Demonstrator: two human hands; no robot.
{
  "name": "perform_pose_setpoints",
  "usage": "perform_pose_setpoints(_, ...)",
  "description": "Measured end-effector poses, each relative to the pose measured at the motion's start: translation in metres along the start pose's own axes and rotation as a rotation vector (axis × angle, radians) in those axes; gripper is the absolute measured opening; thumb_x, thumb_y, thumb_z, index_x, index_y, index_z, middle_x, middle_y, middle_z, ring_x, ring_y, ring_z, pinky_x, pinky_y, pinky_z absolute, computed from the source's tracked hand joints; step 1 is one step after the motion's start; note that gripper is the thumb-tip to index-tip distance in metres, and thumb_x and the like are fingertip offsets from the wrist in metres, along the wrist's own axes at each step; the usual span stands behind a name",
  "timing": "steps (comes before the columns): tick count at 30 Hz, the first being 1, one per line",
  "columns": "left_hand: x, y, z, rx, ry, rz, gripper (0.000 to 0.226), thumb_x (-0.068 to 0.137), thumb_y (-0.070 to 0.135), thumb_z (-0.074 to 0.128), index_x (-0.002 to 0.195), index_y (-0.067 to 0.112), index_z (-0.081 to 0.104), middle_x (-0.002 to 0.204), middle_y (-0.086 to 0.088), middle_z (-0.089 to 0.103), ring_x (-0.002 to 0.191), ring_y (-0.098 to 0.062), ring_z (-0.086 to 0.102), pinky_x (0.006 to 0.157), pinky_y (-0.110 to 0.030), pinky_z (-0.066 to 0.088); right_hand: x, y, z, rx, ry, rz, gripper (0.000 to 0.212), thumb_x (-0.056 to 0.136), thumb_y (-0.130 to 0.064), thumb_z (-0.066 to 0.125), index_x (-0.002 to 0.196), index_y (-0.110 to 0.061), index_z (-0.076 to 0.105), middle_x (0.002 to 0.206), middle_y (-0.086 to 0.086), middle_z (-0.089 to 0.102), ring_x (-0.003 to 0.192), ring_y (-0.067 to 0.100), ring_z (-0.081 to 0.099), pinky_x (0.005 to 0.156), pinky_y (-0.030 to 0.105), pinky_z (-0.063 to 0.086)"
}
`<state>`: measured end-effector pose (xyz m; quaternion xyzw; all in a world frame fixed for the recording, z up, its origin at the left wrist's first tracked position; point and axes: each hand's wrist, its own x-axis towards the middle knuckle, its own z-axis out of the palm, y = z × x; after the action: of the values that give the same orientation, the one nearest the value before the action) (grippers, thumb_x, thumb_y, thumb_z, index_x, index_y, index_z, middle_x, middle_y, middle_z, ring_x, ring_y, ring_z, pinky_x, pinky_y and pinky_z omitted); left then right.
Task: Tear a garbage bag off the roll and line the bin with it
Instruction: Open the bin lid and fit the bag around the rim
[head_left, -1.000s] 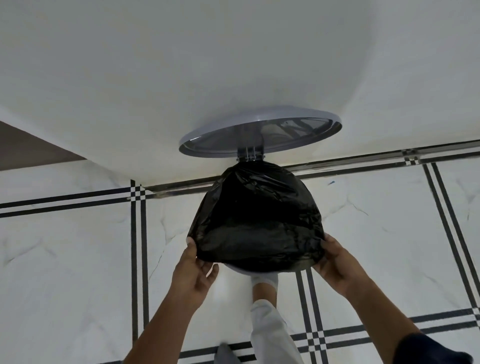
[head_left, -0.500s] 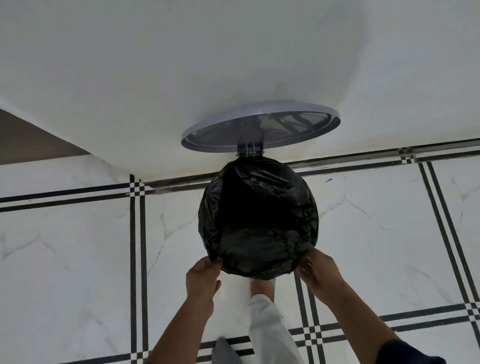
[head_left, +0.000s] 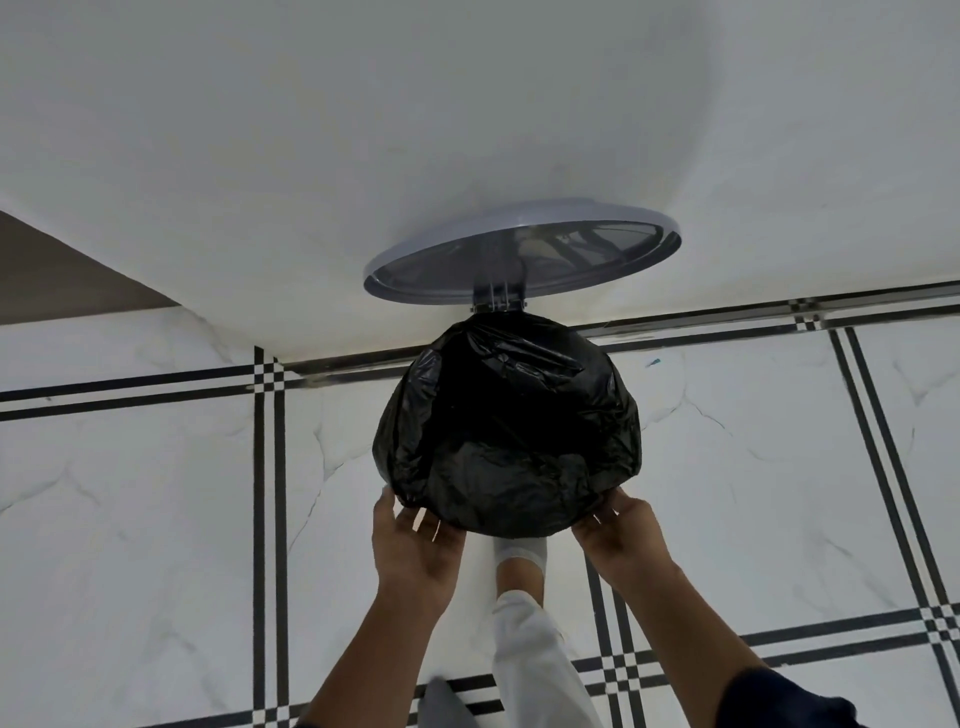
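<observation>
Looking down, you had white marble floor with black stripe lines around you and a pale wall behind. The black garbage bag covered the bin, hiding its body; the grey lid stood raised at the back. Your left hand and right hand each gripped the bag's near lower edge. Your socked foot sat between them.

Black garbage bag covers the open-lidded bin.
</observation>
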<state>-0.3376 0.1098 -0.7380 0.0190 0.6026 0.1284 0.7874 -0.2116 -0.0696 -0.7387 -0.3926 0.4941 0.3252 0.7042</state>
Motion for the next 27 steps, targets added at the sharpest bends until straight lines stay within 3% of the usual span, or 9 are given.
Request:
perform_pose_setpoints(2,0.002,-0.001,-0.003,0.052,-0.026,0.04,0.045,0.096,0.042,0.067,0.129,0.011,0.065,0.123,-0.014,0.069,0.117,-0.032,0.066,0.093,-0.046,0.057,-0.001,-0.001,0.0,-0.006,0.04,-0.029,0.027,0.099,0.002,0.044,0.099,-0.006,0.069,0.079,0.007,0.07,0.077,0.021,0.063,0.063,0.03,0.061)
perform_pose_setpoints(3,0.003,-0.002,-0.004,0.079,-0.02,0.048,0.044,0.097,0.039,0.067,0.13,0.011,0.064,0.125,-0.014,0.069,0.118,-0.032,0.066,0.094,-0.046,0.056,-0.002,-0.001,-0.005,-0.012,0.055,-0.04,0.021,0.097,-0.004,0.048,0.096,-0.008,0.069,0.083,0.006,0.066,0.077,0.021,0.062,0.063,0.032,0.06)
perform_pose_setpoints(7,0.007,-0.002,-0.002,0.158,0.053,0.032,0.03,0.1,0.025,0.064,0.126,0.01,0.066,0.124,-0.014,0.071,0.113,-0.031,0.069,0.083,-0.044,0.063,-0.012,-0.008,-0.019,-0.125,-0.008,-0.082,0.036,0.091,-0.043,0.065,0.114,-0.016,0.073,0.106,0.001,0.074,0.102,0.021,0.068,0.097,0.041,0.051)
perform_pose_setpoints(10,0.009,-0.001,0.0,0.26,0.128,0.061,0.019,0.1,0.01,0.062,0.118,0.007,0.064,0.12,-0.015,0.07,0.11,-0.032,0.069,0.078,-0.038,0.063,-0.016,-0.009,-0.015,-0.342,0.001,-0.2,0.023,0.099,-0.025,0.061,0.118,-0.018,0.073,0.104,-0.004,0.078,0.098,0.016,0.068,0.089,0.034,0.049)
perform_pose_setpoints(13,0.01,-0.003,0.0,0.33,0.21,0.177,0.022,0.098,-0.002,0.06,0.118,0.007,0.059,0.111,-0.017,0.069,0.09,-0.027,0.07,0.069,-0.032,0.065,-0.012,-0.009,-0.011,-0.329,0.061,-0.174,0.02,0.1,-0.012,0.056,0.109,-0.011,0.074,0.101,0.001,0.08,0.096,0.02,0.072,0.087,0.034,0.054)
perform_pose_setpoints(17,0.008,0.001,0.0,0.356,0.142,0.195,0.023,0.101,0.0,0.053,0.12,0.003,0.066,0.108,-0.015,0.075,0.096,-0.027,0.073,0.079,-0.037,0.059,-0.008,-0.017,-0.002,-0.252,0.079,-0.169,0.018,0.096,-0.02,0.058,0.105,-0.014,0.072,0.101,0.005,0.074,0.081,0.023,0.067,0.07,0.032,0.052)
perform_pose_setpoints(21,-0.002,0.003,-0.002,0.236,-0.002,0.183,0.014,0.098,0.008,0.057,0.105,0.003,0.069,0.099,-0.009,0.073,0.091,-0.021,0.073,0.079,-0.037,0.063,-0.008,-0.025,-0.006,-0.382,-0.011,-0.195,0.027,0.097,-0.04,0.062,0.107,-0.018,0.073,0.098,0.001,0.077,0.08,0.019,0.068,0.076,0.035,0.053)
perform_pose_setpoints(25,-0.006,-0.007,-0.014,0.301,-0.173,0.146,0.047,0.094,-0.006,0.056,0.138,0.01,0.062,0.131,-0.008,0.071,0.121,-0.023,0.068,0.102,-0.037,0.055,-0.001,-0.021,-0.011,-0.361,0.007,-0.175,0.023,0.105,-0.022,0.054,0.114,-0.011,0.072,0.109,0.003,0.079,0.102,0.024,0.072,0.093,0.042,0.056)
perform_pose_setpoints(27,-0.006,-0.009,-0.02,0.314,-0.179,0.105,0.055,0.094,-0.008,0.056,0.141,0.021,0.06,0.133,-0.003,0.07,0.123,-0.023,0.065,0.099,-0.039,0.054,0.004,-0.021,-0.011,-0.276,0.002,-0.106,0.024,0.106,-0.012,0.049,0.116,-0.006,0.07,0.119,0.008,0.076,0.109,0.027,0.069,0.105,0.046,0.052)
